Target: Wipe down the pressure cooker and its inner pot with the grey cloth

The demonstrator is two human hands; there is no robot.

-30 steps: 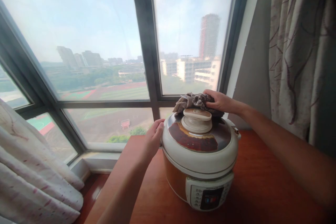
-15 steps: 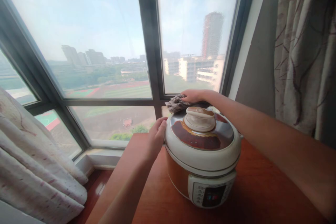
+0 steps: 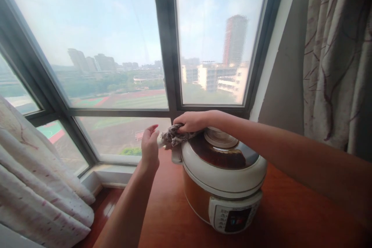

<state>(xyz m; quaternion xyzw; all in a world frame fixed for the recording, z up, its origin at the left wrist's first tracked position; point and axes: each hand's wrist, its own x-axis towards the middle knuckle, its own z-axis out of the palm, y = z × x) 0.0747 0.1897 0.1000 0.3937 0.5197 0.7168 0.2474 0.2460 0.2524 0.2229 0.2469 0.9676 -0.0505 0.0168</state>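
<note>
Nearest us, the red-brown table (image 3: 290, 217) carries a cream and brown pressure cooker (image 3: 223, 186), its control panel facing us at 6 o'clock. Our right hand (image 3: 192, 121) reaches across the lid and presses a crumpled grey cloth (image 3: 174, 137) onto the lid's rim at about 10 o'clock, fingers closed over the fabric. Our left hand (image 3: 149, 147) hovers just beside the cloth, off the cooker, fingers loosely spread and holding nothing (palm turned toward the pot). Beyond stand the window (image 3: 162, 46) and, at 3 o'clock, a patterned curtain (image 3: 337, 58).
</note>
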